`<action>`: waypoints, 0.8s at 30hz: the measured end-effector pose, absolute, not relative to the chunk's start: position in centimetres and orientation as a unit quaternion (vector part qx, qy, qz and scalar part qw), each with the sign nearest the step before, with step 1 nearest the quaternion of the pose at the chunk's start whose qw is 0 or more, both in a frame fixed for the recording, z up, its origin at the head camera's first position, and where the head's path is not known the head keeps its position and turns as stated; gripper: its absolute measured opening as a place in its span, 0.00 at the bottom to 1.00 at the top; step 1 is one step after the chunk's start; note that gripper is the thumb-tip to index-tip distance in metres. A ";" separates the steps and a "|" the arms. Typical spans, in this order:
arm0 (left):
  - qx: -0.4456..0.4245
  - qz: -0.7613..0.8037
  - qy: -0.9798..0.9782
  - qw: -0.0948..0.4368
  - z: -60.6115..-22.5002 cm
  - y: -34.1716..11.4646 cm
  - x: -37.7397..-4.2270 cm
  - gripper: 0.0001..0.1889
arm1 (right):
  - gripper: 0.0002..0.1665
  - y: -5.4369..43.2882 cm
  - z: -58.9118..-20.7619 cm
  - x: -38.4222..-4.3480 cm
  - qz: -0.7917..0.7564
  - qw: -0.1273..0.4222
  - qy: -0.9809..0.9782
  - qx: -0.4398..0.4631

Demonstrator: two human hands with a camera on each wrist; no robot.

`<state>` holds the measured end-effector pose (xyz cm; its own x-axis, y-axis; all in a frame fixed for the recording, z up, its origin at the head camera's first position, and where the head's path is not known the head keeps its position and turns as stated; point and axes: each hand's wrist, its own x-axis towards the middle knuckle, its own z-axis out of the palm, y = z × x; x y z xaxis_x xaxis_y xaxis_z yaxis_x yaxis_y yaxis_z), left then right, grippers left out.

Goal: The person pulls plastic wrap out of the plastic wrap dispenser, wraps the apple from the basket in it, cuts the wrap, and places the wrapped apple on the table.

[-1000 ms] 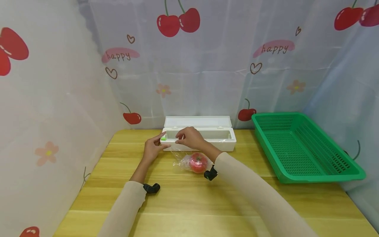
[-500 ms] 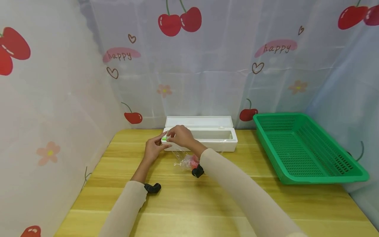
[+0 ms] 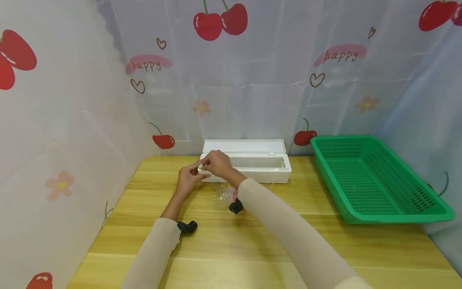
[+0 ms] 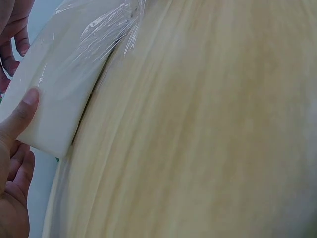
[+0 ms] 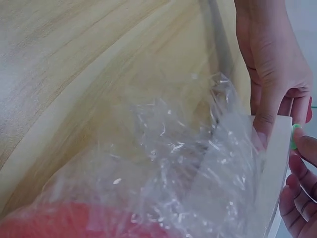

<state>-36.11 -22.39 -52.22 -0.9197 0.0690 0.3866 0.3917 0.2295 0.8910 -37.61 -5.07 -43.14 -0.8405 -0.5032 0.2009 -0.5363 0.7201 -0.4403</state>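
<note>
A white cling film dispenser box [image 3: 252,176] with its lid raised stands at the back of the table. My left hand [image 3: 187,179] grips its left end, thumb on the front face. At that same end my right hand [image 3: 218,163] pinches the small green slider cutter [image 5: 294,137] on the box's front edge. Clear cling film [image 5: 173,148] hangs over the front of the box and runs down around a red apple [image 5: 74,220] on the table. In the head view my right wrist hides most of the apple.
To the right stands a large green perforated basket [image 3: 391,218], with nothing seen in it. The wooden table [image 3: 216,249] stretches in front of the box. A cherry-print curtain [image 3: 252,108] hangs right behind the box and along the sides.
My right hand has moved left along the box's front edge to the green slider at the left end, and its wrist now covers the apple. My left hand has kept its hold.
</note>
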 end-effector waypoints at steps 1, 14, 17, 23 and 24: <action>-0.150 -0.604 -0.771 0.134 -52.1 -22.3 -36.2 0.32 | 0.06 -5.0 -43.1 -37.7 0.244 0.037 -0.927 0.281; -0.159 -0.614 -0.762 0.130 -52.5 -22.1 -36.2 0.32 | 0.07 -3.8 -43.0 -37.3 0.163 0.042 -0.935 0.311; -0.163 -0.616 -0.761 0.122 -51.7 -21.8 -35.7 0.32 | 0.09 -3.2 -43.1 -37.4 0.140 0.057 -0.939 0.311; -0.148 -0.602 -0.775 0.120 -51.1 -21.8 -35.5 0.32 | 0.09 -1.1 -43.0 -37.5 0.129 0.071 -0.938 0.313; -0.147 -0.601 -0.776 0.124 -51.4 -21.9 -35.9 0.32 | 0.08 -0.8 -43.0 -37.4 0.128 0.072 -0.939 0.311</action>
